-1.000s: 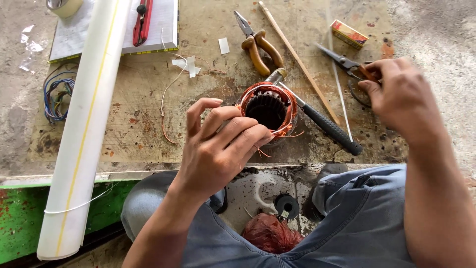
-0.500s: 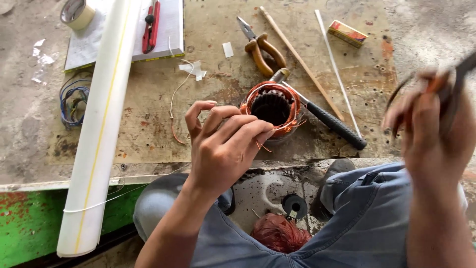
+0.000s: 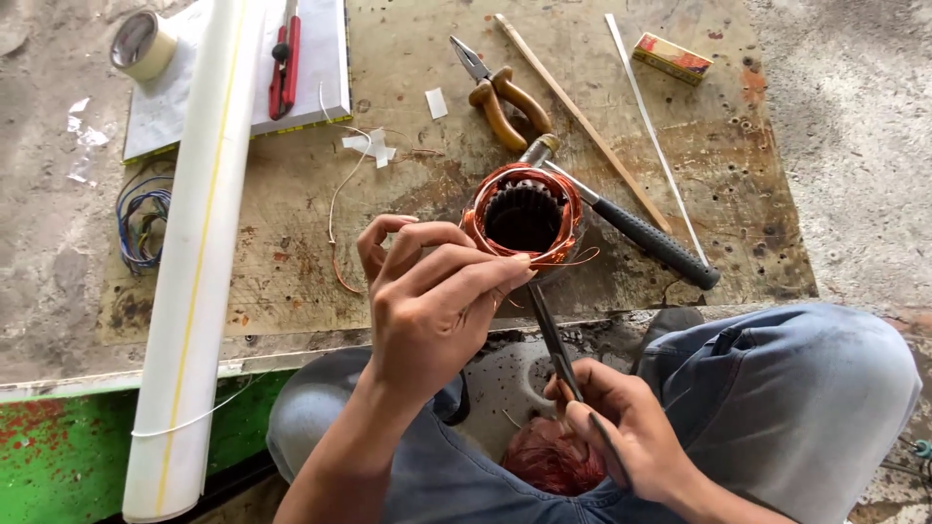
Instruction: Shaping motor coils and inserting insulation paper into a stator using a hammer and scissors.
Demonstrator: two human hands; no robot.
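Note:
A round motor stator (image 3: 524, 215) with copper wire windings stands on a worn board (image 3: 680, 116). My left hand (image 3: 432, 291) rests its fingertips on the stator's near rim and steadies it. My right hand (image 3: 621, 437), low between my knees, grips a thin dark tool, likely scissors (image 3: 553, 335), whose tip points up at the stator's near edge under my left fingers. A ball of reddish copper wire (image 3: 549, 461) lies in my lap below the right hand.
A black-handled hammer (image 3: 641, 233) lies just right of the stator. Pliers (image 3: 500, 92), a wooden stick (image 3: 582, 121), a small box (image 3: 673, 56), a white tube (image 3: 199, 252), a tape roll (image 3: 141, 44), red cutters (image 3: 284, 58) and coiled wires (image 3: 141, 213) surround it.
My right hand picked up the dark tool at the right of the board, then swung down to my lap and aimed its tip at the stator. My left hand stayed on the stator.

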